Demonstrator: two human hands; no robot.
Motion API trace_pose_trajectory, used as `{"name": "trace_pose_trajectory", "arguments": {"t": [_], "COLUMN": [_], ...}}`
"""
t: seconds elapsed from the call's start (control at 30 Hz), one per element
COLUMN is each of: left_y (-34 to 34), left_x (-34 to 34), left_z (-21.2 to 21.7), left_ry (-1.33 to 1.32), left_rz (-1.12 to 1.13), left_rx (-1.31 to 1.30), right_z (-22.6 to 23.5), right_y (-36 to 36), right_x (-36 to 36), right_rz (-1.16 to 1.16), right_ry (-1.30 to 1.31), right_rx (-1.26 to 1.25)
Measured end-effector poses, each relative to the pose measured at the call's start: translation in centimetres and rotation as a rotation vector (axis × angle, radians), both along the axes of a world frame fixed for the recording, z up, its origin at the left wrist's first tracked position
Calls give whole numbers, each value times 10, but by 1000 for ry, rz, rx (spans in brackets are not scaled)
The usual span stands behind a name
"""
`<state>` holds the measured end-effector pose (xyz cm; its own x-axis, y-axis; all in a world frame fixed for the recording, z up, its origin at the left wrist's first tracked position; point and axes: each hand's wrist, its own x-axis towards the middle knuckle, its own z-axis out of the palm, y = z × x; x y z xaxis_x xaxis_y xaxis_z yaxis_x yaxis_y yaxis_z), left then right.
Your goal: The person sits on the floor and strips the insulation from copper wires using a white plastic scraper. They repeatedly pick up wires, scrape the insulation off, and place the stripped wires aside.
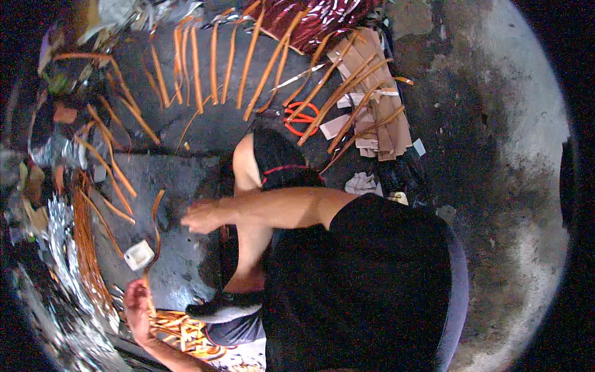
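Note:
At the lower left, my left hand (137,307) is closed on a thin orange-brown strip (156,232), which rises from it and bends over the dark floor. My right forearm crosses my bare leg, and my right hand (203,216) hovers over the floor to the right of that strip. Blur hides whether its fingers hold anything. Between the hands, nearer the left one, lies a small white block-like piece (139,255). Beside my left wrist is a pile of short orange-brown pieces (180,328).
Several orange-brown strips (195,68) are laid out in an arc. Orange-handled scissors (302,119) lie near flattened cardboard (387,118). A long strip bundle (90,248) and silvery foil scraps (62,248) line the left side. Shiny dark red material (316,22) lies at the far edge.

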<state>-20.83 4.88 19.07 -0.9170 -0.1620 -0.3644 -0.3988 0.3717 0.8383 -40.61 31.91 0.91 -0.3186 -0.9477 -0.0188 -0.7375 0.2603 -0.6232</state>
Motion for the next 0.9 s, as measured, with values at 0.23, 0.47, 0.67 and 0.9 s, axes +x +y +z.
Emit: {"name": "trace_pose_trajectory", "arguments": {"t": [0.23,0.47,0.67,0.9], "left_y": [132,380,466,509], "left_x": [-212,-445,-545,-495], "left_z": [143,208,119,-114], "left_ry": [453,679,681,410], "left_rz": [-148,-568,-882,-590], "left_rx": [-82,409,627,-206], "right_z": [0,-6,34,43], "right_y": [-41,-45,-13,1], "right_x": [16,18,-7,1], "right_rz": [45,-185,-126,-77], "right_ry": [-177,-188,-223,-279], "right_rx": [-167,-344,-287,-350]}}
